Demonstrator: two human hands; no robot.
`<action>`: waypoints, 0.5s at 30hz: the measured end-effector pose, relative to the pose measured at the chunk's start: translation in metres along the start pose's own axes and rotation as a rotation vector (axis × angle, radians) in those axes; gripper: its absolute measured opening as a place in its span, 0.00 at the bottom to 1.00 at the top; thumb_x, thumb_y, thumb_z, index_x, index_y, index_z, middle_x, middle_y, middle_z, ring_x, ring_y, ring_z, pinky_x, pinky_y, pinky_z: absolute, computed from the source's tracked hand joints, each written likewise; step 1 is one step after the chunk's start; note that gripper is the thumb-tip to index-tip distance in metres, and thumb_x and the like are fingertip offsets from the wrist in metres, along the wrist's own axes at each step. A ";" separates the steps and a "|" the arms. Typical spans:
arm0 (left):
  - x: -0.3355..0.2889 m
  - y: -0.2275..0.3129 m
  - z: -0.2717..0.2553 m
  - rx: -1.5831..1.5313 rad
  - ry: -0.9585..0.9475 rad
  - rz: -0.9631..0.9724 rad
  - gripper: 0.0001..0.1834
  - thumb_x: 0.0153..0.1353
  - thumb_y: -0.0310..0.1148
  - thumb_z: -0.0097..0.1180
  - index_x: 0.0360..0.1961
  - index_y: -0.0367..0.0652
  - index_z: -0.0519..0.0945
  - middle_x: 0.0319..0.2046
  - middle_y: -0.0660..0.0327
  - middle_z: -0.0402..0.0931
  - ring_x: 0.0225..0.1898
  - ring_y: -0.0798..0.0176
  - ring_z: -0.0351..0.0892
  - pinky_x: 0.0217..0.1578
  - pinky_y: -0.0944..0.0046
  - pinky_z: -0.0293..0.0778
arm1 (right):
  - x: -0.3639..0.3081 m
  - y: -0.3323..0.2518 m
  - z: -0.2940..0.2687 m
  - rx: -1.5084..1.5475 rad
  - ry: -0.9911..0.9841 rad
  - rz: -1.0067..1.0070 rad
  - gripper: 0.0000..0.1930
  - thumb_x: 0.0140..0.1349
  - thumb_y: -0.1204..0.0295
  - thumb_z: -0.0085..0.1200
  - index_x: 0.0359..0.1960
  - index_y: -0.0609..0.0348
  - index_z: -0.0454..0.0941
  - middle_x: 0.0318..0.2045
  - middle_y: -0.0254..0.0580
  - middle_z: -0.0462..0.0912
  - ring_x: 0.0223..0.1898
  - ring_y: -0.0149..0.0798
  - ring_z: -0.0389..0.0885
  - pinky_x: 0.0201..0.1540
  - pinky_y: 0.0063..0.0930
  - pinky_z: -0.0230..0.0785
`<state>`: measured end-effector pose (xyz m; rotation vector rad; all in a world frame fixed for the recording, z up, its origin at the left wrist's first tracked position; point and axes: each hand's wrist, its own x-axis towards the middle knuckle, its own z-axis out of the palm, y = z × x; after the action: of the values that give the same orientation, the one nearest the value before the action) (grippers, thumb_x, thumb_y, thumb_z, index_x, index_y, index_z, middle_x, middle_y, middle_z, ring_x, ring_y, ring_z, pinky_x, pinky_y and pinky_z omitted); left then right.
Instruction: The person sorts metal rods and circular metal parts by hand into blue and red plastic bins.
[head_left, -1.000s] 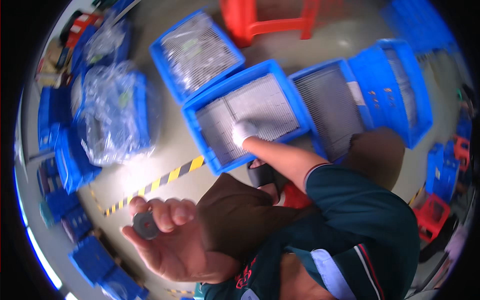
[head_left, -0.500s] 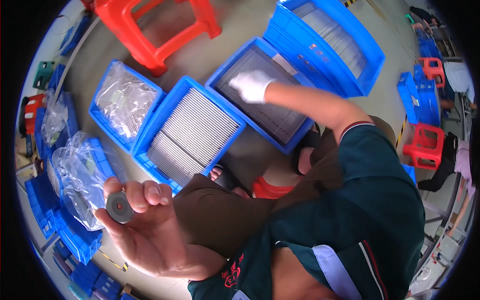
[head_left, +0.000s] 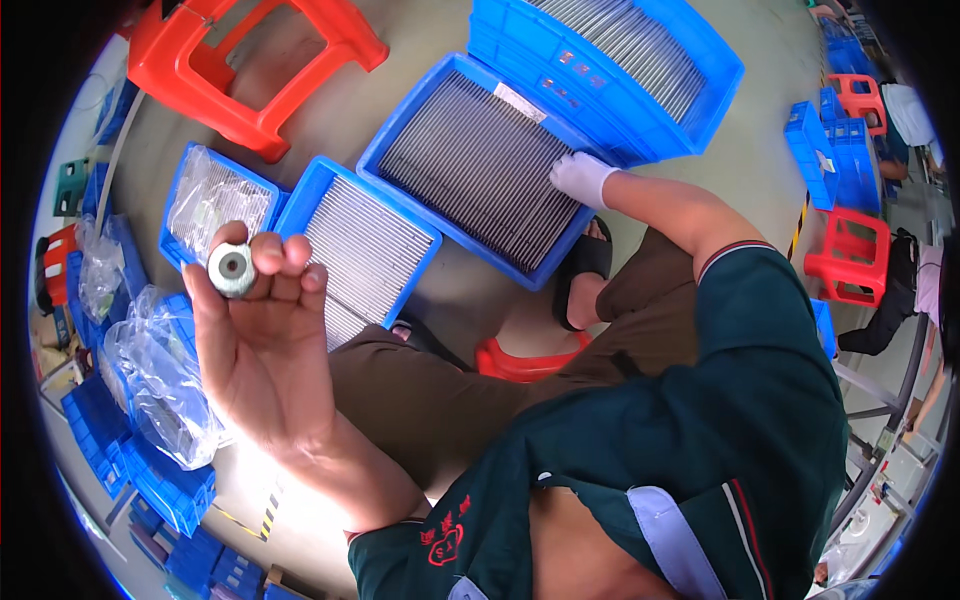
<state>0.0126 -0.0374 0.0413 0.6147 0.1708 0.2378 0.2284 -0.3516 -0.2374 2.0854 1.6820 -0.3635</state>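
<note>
My bare left hand [head_left: 270, 365] is raised at the left, palm up. Its thumb and fingertips pinch a round grey metal ring [head_left: 233, 271] with a dark hole in its middle. My right hand [head_left: 582, 180], in a white glove, reaches over the right side of a blue crate [head_left: 372, 150]. Tight rows of thin grey metal parts [head_left: 470, 165] fill that crate. The gloved fingers are bunched against the rows; whatever lies between them is hidden.
A second blue crate [head_left: 432, 245] of similar rows stands nearer, beside a plastic-covered crate [head_left: 170, 232]. Behind them rise a tall blue crate [head_left: 590, 85] and a red stool [head_left: 265, 135]. Clear plastic bags [head_left: 165, 390] lie over crates at the left.
My right hand has moved from the crate's far left part to its right side. My left hand has risen, and the ring has turned and now looks brighter. The whole view has shifted.
</note>
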 end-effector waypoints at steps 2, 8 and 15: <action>0.005 -0.002 0.002 0.018 0.007 -0.010 0.20 0.68 0.42 0.39 0.49 0.35 0.65 0.36 0.52 0.72 0.43 0.55 0.70 0.44 0.60 0.65 | 0.006 0.001 0.005 -0.076 0.011 -0.017 0.09 0.46 0.72 0.54 0.32 0.56 0.75 0.32 0.38 0.76 0.35 0.38 0.76 0.33 0.28 0.70; 0.008 -0.006 0.001 0.034 0.034 -0.017 0.20 0.68 0.42 0.39 0.49 0.35 0.67 0.36 0.52 0.73 0.44 0.55 0.71 0.44 0.60 0.65 | 0.016 0.009 0.002 -0.284 -0.004 -0.206 0.07 0.45 0.73 0.55 0.28 0.59 0.78 0.29 0.40 0.78 0.29 0.39 0.79 0.23 0.32 0.72; 0.005 -0.009 0.014 0.059 0.016 0.016 0.20 0.68 0.43 0.39 0.49 0.35 0.67 0.36 0.52 0.73 0.44 0.55 0.71 0.44 0.60 0.64 | 0.024 0.011 -0.014 -0.258 -0.045 -0.319 0.12 0.41 0.73 0.59 0.30 0.59 0.77 0.30 0.40 0.78 0.32 0.40 0.79 0.26 0.31 0.73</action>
<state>0.0221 -0.0506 0.0469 0.6729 0.1892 0.2537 0.2435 -0.3265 -0.2345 1.6175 1.9244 -0.2696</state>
